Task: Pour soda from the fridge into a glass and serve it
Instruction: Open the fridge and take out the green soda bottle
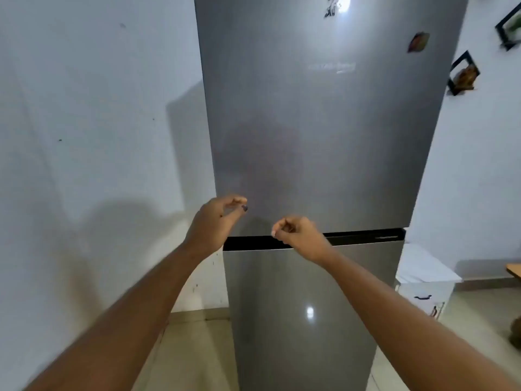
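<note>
A tall grey two-door fridge [324, 122] fills the middle of the view, both doors closed, with a black gap [363, 237] between the upper and lower door. My left hand [217, 221] is raised near the upper door's lower left corner, fingers loosely curled, holding nothing. My right hand [298, 235] hovers in front of the black gap, fingers curled in, also holding nothing. No soda or glass is in sight.
A white wall [84, 136] stands left of the fridge. To the right sits a low white cabinet [423, 277] and a wooden table corner [514, 270]. Small black frames [462, 73] hang on the right wall. Magnets [418, 42] stick to the upper door.
</note>
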